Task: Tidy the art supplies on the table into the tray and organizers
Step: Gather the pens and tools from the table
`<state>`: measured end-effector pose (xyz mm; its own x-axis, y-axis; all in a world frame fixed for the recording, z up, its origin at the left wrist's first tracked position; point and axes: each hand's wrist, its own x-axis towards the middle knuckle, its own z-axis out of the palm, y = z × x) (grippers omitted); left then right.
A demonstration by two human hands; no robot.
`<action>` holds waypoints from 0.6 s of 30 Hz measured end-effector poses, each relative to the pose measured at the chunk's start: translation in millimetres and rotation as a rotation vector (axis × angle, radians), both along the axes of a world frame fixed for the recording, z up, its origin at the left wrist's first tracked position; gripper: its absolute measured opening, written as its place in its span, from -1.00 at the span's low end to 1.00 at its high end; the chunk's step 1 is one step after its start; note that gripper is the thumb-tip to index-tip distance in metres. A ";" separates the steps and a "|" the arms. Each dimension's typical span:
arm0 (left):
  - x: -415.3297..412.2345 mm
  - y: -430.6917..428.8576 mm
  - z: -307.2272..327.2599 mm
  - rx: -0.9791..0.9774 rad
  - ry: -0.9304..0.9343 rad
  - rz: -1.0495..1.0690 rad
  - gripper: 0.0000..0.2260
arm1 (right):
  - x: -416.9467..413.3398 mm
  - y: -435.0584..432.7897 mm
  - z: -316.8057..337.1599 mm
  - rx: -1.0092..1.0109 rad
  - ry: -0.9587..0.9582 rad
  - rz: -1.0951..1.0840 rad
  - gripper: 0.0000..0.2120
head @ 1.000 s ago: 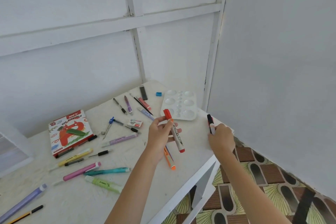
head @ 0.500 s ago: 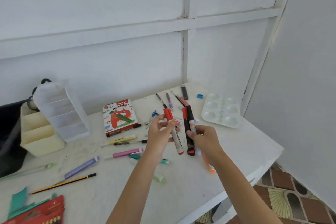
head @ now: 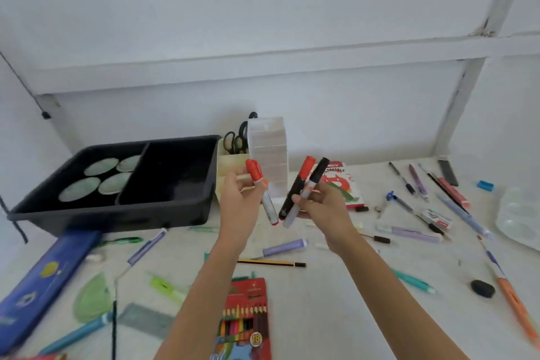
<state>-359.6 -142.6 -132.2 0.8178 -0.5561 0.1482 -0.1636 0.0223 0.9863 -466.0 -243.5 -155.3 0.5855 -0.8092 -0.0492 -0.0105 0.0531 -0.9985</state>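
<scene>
My left hand (head: 241,199) grips a red-capped white marker (head: 261,190) held upright above the table. My right hand (head: 324,207) holds two markers side by side: a black one with a red cap (head: 296,187) and a white one with a black cap (head: 308,188). Both hands hover in front of the black two-compartment tray (head: 175,202) at the back left. Just behind the hands stand a cream organizer (head: 229,166) with scissors (head: 236,140) in it and a clear drawer organizer (head: 267,152).
Pens, markers and pencils lie scattered over the white table (head: 336,301). A coloured-pencil box (head: 247,321) lies near my arms, a blue pencil case (head: 43,280) at left, an oil pastel box (head: 344,184) behind my right hand, a white palette (head: 520,216) at the right edge.
My view has swung left, bringing the black tray and organizers into sight. Both hands moved left with their markers; the right hand went from one marker to two.
</scene>
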 end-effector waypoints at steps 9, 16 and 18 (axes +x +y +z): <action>98.5 30.9 14.9 -0.052 -0.243 0.104 -0.77 | 113.0 34.2 25.1 -0.491 0.053 -0.113 -0.80; 148.2 2.9 6.1 -0.062 -0.227 0.061 -0.79 | 174.2 26.4 24.9 -0.705 0.196 -0.127 -0.82; 158.1 -7.8 0.2 -0.052 -0.229 0.047 -0.80 | 187.1 23.5 20.6 -0.737 0.246 -0.125 -0.85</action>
